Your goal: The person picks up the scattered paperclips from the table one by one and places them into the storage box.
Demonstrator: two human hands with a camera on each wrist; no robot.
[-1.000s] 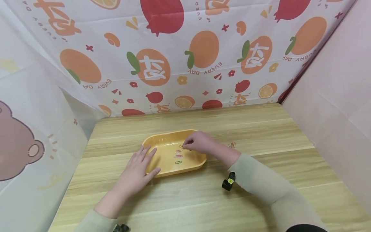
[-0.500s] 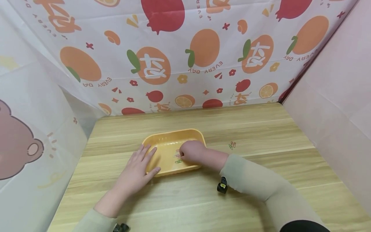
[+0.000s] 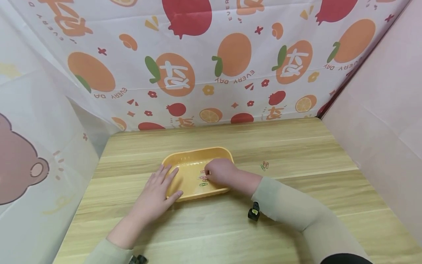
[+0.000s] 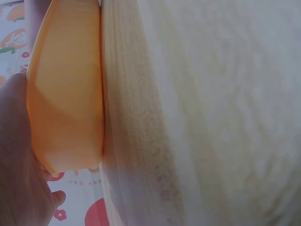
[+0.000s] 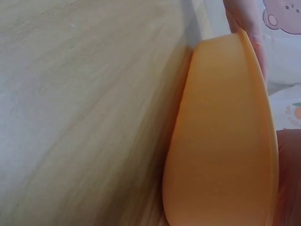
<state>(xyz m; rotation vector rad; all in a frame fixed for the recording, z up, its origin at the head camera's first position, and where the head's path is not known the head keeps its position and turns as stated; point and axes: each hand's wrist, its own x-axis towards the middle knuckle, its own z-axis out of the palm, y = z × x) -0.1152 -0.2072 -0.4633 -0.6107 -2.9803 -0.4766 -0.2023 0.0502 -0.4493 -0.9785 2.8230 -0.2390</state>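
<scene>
A yellow plastic tray [image 3: 188, 156] sits on the wooden table. My left hand [image 3: 156, 196] rests over its left end, fingers spread across the rim and thumb at the front rim. Inside the tray, pink paper clips [image 3: 202, 178] and a green paper clip [image 3: 203, 184] lie in a short column. My right hand [image 3: 221, 171] is low in the tray's right half, fingers curled in a pinch at a paper clip [image 3: 206, 180] beside the column; the fingertips are mostly hidden behind the hand. Both wrist views show mainly the tray's outer wall [image 4: 66, 94].
To the right of the tray, red paper clips [image 3: 265, 164] and a green one [image 3: 262, 167] lie on the wooden table [image 3: 211, 231]. A fruit-printed cloth [image 3: 211, 91] hangs along the back edge. White cloth walls stand at left and right.
My right hand has come down and toward me inside the tray, from above the back of the paper clip column to its right side. The left hand has stayed in place.
</scene>
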